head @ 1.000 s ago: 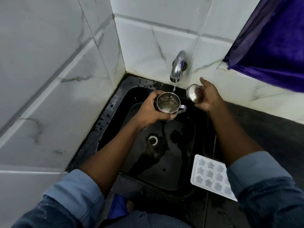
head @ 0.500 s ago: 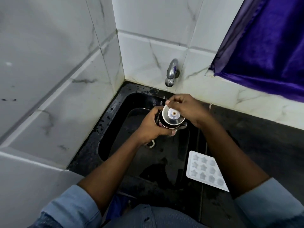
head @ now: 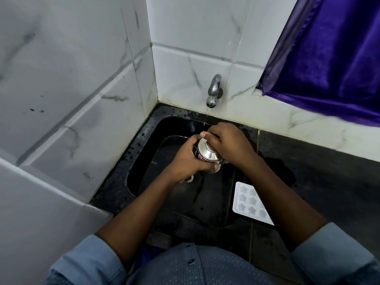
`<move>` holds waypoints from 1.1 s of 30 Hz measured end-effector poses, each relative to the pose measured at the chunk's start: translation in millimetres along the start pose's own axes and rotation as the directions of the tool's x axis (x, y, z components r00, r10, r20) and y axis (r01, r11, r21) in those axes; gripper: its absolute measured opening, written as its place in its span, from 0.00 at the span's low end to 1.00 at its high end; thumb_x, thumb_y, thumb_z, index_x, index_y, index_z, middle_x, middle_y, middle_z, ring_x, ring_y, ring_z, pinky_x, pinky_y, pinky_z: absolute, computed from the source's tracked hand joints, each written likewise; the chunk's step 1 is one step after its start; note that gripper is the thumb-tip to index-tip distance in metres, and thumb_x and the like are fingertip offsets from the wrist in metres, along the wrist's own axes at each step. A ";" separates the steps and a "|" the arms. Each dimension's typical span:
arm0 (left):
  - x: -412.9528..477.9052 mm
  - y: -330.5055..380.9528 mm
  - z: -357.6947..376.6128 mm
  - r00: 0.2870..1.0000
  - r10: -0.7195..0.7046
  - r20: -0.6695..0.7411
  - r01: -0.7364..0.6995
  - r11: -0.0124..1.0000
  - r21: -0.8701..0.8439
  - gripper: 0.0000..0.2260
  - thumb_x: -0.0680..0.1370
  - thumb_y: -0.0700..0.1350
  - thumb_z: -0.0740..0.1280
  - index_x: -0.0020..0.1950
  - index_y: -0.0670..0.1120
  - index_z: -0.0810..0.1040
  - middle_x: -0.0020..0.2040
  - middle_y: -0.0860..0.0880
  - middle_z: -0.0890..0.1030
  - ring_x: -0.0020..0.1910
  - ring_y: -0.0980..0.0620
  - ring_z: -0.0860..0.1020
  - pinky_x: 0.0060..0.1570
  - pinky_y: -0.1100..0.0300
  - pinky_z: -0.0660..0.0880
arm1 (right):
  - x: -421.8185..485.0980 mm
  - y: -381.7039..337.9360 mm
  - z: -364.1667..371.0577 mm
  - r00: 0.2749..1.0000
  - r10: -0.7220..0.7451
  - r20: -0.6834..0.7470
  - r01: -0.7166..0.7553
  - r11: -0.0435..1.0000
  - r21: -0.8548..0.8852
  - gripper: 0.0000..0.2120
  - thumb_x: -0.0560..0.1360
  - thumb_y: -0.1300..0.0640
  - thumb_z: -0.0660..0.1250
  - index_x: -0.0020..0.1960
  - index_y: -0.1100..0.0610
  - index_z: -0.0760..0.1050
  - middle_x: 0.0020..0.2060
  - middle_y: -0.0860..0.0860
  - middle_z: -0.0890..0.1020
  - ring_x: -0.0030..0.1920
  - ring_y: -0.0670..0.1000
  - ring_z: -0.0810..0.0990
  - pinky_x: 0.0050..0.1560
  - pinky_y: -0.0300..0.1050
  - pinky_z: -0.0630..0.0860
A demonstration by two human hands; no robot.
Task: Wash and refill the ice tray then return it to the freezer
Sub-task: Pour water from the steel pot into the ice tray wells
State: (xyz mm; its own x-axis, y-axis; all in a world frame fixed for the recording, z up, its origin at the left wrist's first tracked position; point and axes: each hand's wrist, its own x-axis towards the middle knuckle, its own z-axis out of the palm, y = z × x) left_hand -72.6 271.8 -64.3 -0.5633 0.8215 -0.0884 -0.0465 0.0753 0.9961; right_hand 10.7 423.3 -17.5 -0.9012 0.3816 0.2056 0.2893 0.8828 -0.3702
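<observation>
Capping steel mug (head: 213, 170) at centre of head view: left hand (head: 185, 159) wraps mug body, right hand (head: 230, 142) pinches lid (head: 207, 152) onto its mouth. A second ago lid was held aside beneath tap (head: 213, 91). Filling seems done. Ice tray (head: 249, 202) lies lower right, just beside sink (head: 156, 128); refill likely next.

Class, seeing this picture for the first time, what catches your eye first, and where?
Centre, over the black sink, the left hand grips a steel cup while the right hand holds its lid on top. A vivid purple cloth hangs upper right; a white star-moulded ice tray lies right of the sink.
</observation>
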 end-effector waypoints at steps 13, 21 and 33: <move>-13.8 7.3 12.7 1.000 -0.001 -0.018 0.002 0.999 0.040 0.30 0.64 0.24 0.80 0.62 0.41 0.78 0.48 0.51 0.85 0.45 0.59 0.84 0.43 0.64 0.80 | -32.8 -15.5 7.3 1.000 -0.006 -0.016 0.002 0.971 -0.238 0.24 0.86 0.42 0.48 0.51 0.53 0.79 0.42 0.51 0.82 0.43 0.54 0.81 0.42 0.51 0.75; -14.9 7.7 36.4 0.999 0.027 0.034 -0.030 0.996 0.090 0.35 0.63 0.29 0.83 0.67 0.42 0.76 0.57 0.48 0.85 0.51 0.58 0.84 0.46 0.67 0.79 | -56.5 -1.0 2.5 0.988 0.133 -0.082 -0.149 0.962 -0.227 0.27 0.83 0.40 0.43 0.56 0.51 0.78 0.45 0.52 0.83 0.46 0.57 0.82 0.45 0.53 0.77; -6.6 14.3 107.5 0.980 0.094 0.173 -0.123 0.978 0.167 0.37 0.62 0.43 0.88 0.67 0.50 0.76 0.61 0.53 0.83 0.60 0.52 0.83 0.60 0.52 0.83 | -148.0 65.0 -12.6 0.669 0.732 -0.129 -0.383 0.488 0.784 0.23 0.81 0.42 0.64 0.45 0.61 0.83 0.40 0.58 0.86 0.44 0.61 0.85 0.49 0.64 0.81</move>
State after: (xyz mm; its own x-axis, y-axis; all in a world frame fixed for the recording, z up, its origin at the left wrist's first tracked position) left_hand 19.1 328.2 -49.9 -0.4142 0.9102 0.0061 0.1615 0.0668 0.9846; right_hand 166.9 427.7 -60.6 -0.3495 0.9368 -0.0164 0.2330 0.0700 -0.9699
